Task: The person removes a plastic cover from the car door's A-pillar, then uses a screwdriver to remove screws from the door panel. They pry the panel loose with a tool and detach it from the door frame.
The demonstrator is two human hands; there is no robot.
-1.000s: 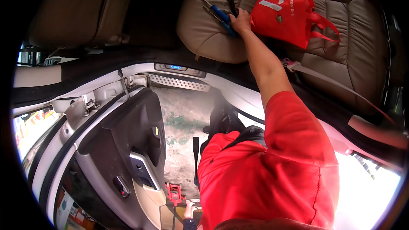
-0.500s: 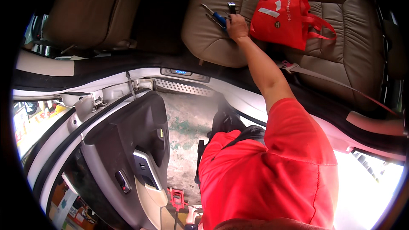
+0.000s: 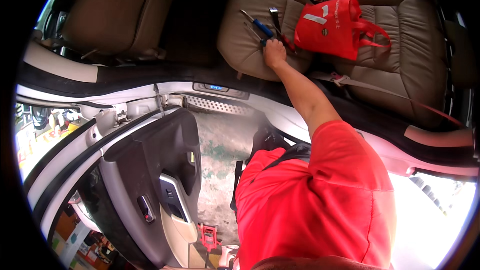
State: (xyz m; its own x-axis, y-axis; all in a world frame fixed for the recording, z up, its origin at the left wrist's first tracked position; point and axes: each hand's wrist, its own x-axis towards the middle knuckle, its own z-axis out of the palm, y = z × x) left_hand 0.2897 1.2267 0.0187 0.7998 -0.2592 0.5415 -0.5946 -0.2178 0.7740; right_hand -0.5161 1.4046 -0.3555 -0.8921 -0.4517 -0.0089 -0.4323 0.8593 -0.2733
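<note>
My right hand (image 3: pixel 275 53) reaches over the near edge of a brown leather car seat (image 3: pixel 235 40). Its fingers are closed round the handle end of a screwdriver (image 3: pixel 255 31), whose thin shaft points to the far left; most of the handle is hidden by the fingers. Just beyond lies a second screwdriver with a blue handle (image 3: pixel 262 27). To the right of both rests a flat-ended tool with a dark shaft and red handle (image 3: pixel 287 43), close beside a red cloth bag (image 3: pixel 327 32). My left hand does not show.
An open car door (image 3: pixel 150 170) stands at the left, with the white sill (image 3: pixel 280 107) between me and the seat. A seat belt (image 3: pixel 390 92) stretches across the seat's near right side. A red floor jack (image 3: pixel 209 237) stands on the ground below.
My right hand has moved nearer and slightly left, off the flat-ended tool and onto the end of the nearer screwdriver. The red handle is now uncovered. The view has shifted a little.
</note>
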